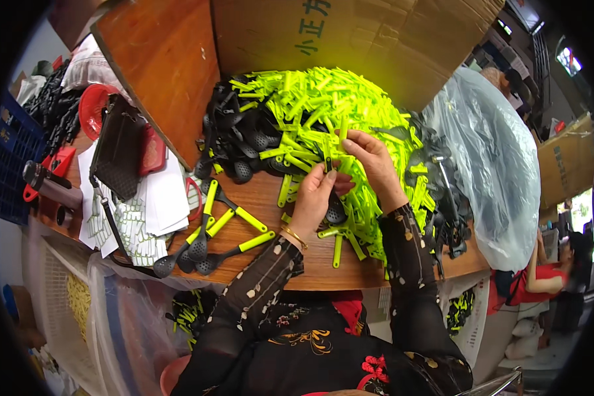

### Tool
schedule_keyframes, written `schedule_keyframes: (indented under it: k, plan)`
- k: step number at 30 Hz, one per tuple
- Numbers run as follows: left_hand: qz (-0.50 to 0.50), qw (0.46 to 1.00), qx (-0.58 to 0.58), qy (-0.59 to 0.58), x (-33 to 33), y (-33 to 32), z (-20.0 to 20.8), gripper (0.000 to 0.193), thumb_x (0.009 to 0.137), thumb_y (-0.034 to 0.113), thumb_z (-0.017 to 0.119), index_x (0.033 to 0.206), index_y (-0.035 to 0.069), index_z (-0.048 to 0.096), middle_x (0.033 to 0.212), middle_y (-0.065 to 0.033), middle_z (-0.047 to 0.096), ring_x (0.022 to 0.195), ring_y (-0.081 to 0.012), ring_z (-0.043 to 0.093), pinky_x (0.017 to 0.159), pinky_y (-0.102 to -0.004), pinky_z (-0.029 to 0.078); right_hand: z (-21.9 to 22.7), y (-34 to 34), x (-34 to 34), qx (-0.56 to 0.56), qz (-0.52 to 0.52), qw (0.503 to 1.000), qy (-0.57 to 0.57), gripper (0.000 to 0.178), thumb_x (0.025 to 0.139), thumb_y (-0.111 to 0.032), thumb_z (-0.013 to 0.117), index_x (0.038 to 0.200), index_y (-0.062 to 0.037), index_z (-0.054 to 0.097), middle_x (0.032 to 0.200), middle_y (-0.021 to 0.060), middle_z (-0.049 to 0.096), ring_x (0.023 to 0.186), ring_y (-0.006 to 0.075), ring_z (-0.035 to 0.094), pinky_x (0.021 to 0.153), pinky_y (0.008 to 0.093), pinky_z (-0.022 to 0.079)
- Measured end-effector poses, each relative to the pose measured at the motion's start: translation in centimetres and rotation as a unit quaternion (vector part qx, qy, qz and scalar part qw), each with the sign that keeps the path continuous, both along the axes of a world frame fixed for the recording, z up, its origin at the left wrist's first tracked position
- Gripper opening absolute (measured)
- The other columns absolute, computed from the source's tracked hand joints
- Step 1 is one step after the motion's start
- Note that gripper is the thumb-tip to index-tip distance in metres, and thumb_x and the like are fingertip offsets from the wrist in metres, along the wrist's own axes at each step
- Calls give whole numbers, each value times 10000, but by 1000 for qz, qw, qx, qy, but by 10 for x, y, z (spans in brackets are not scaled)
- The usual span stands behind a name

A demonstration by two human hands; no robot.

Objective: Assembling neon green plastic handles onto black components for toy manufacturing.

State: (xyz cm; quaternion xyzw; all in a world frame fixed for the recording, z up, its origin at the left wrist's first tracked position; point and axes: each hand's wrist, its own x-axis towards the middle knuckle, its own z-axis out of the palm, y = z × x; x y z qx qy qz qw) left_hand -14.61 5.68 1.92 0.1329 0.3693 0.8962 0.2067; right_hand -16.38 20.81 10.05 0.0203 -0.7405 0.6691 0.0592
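Note:
Near the front of a big pile of neon yellow-green handles, my two hands work close together. In my left hand is a black spoon, pinched by its thin shaft with the bowl hanging down below the fingers. Thumb and fingers of my right hand close on a yellow-green handle that stands upright. Handle and shaft meet between the hands; my fingers hide whether they are joined. Left of my hands lie several black slotted spoons with yellow-green handles on the wooden table.
Black spoon heads heap left of the pile, more black parts right. A cardboard box wall and wooden board stand behind. Dark bag, papers and bottle lie left; a plastic sack right.

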Motion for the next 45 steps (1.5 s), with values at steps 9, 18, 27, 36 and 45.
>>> schedule_keyframes:
  k: [9,18,27,36,45]
  plan:
    - [-8,998,-52,42,-1,-8,-1,257,1086,151,497,1286,-3,545,1080,-83,712,945,-159,719,834,-280,578,-32,5,25,1,4,1000,-11,128,933,-124,706,991,-28,646,928,12,645,857,88,609,784,248,488]
    - [-14,993,-98,70,2,-7,5,212,1086,109,467,1262,-1,508,1107,-116,698,961,-188,718,880,-301,570,-31,10,24,-36,-91,990,98,164,957,-122,720,1002,15,641,886,6,656,840,69,604,755,234,491]
    - [-34,994,-97,37,3,-1,-7,244,1095,169,472,1281,11,489,1129,-141,692,1002,-220,718,853,-290,560,-4,31,32,499,-322,765,250,504,860,-107,747,1345,-83,611,1264,153,640,1188,342,574,1027,450,419]
    - [40,997,-62,-12,-3,1,-8,176,1098,156,462,1185,6,493,1060,-148,695,925,-215,726,820,-299,579,3,-21,-76,556,-57,771,304,377,799,-85,735,1162,-183,719,1251,34,648,1212,293,557,999,450,433]
    - [47,997,-46,-31,-1,-1,-4,245,1096,197,480,1232,-8,487,1073,-153,679,954,-207,715,847,-288,568,5,-17,-105,592,-30,740,317,298,795,-118,742,1081,-200,744,1115,18,692,1116,262,600,976,427,442]
